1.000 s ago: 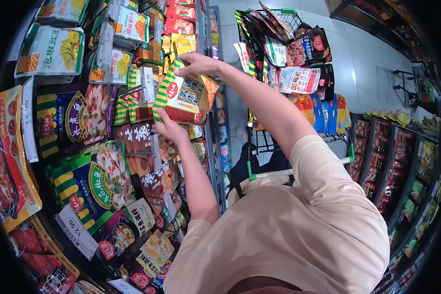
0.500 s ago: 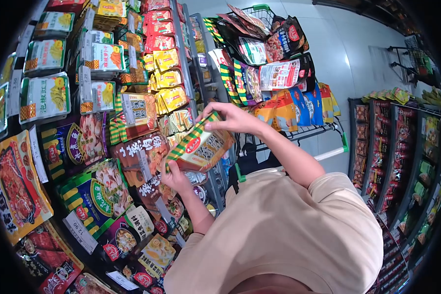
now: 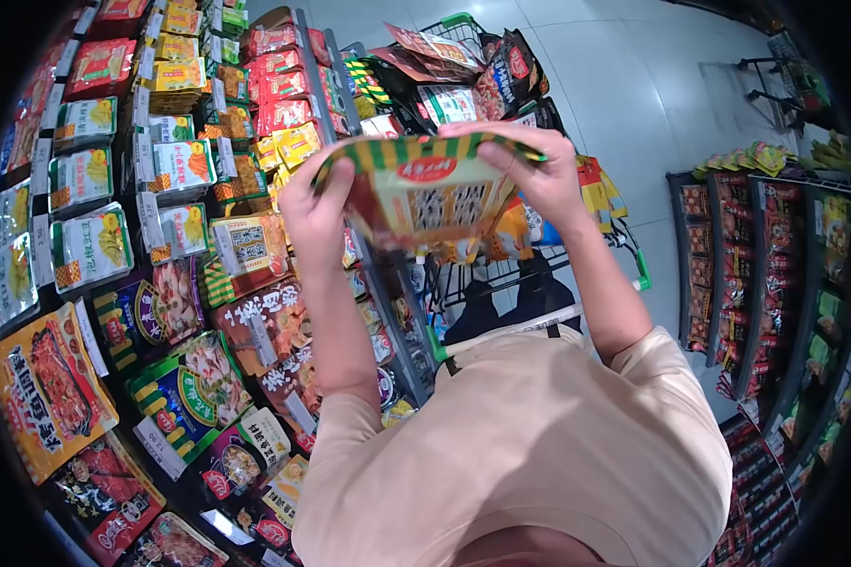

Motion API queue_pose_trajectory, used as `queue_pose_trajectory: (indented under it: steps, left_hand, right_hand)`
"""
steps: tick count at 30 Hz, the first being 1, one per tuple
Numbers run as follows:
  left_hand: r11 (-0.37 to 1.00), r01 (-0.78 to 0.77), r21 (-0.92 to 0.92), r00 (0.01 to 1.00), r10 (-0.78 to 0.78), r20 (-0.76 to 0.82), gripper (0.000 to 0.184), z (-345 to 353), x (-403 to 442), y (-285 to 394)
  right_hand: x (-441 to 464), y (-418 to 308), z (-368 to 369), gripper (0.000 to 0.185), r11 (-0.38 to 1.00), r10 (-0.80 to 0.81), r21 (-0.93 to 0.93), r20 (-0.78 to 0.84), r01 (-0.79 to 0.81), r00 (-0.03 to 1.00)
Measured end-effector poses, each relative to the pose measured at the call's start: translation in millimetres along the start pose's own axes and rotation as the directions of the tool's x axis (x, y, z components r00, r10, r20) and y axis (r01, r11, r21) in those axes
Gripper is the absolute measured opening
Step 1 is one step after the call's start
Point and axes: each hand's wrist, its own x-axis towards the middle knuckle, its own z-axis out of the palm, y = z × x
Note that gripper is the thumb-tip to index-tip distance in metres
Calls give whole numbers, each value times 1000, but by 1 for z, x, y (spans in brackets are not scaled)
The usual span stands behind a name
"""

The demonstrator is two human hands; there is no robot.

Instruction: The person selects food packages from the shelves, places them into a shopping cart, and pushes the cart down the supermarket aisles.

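A seasoning packet (image 3: 430, 203) with a green-and-yellow striped top edge is held up in front of me, its printed front facing me and slightly blurred. My left hand (image 3: 317, 194) pinches its upper left corner, thumb on the front. At the upper right corner, my right hand (image 3: 539, 175) grips it the same way, fingers behind the top edge. Behind the packet stands a shopping cart (image 3: 642, 269) loaded with several bags, partly hidden by the packet and my hands.
Shelves of packets line the left, with a similar striped packet (image 3: 251, 248), a green fish-seasoning bag (image 3: 194, 383) and price tags (image 3: 160, 449). More stocked shelves (image 3: 761, 283) stand at the right. Tiled floor (image 3: 633, 85) shows beyond the cart, with another cart (image 3: 790, 80) at the far right.
The packet has risen and turned from tilted to nearly level, with both hands now at its top corners. The view has swung right, away from the left shelf.
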Motion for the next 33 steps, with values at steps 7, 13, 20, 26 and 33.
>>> queue_pose_trajectory:
  steps: [7,13,20,26,33]
  left_hand:
    - [992,-71,109,995,78,-66,39,60,101,-67]
    - [982,73,172,971,-31,-236,45,43,-17,-133]
    - [648,573,502,809,-350,-473,52,38,-241,-226]
    - [476,680,558,733,-414,-540,52,50,-287,-248]
    - [318,788,526,596,-606,-526,46,41,-284,-252]
  right_hand:
    - [47,97,-33,26,937,-74,-346,-357,-58,931]
    - [80,190,-33,37,869,63,-404,-481,-285,874]
    - [72,280,-11,32,830,64,-419,-586,-369,808]
    - [77,278,11,33,763,-3,-577,-452,-290,892]
    - [60,278,38,40,624,151,-707,-310,-334,939]
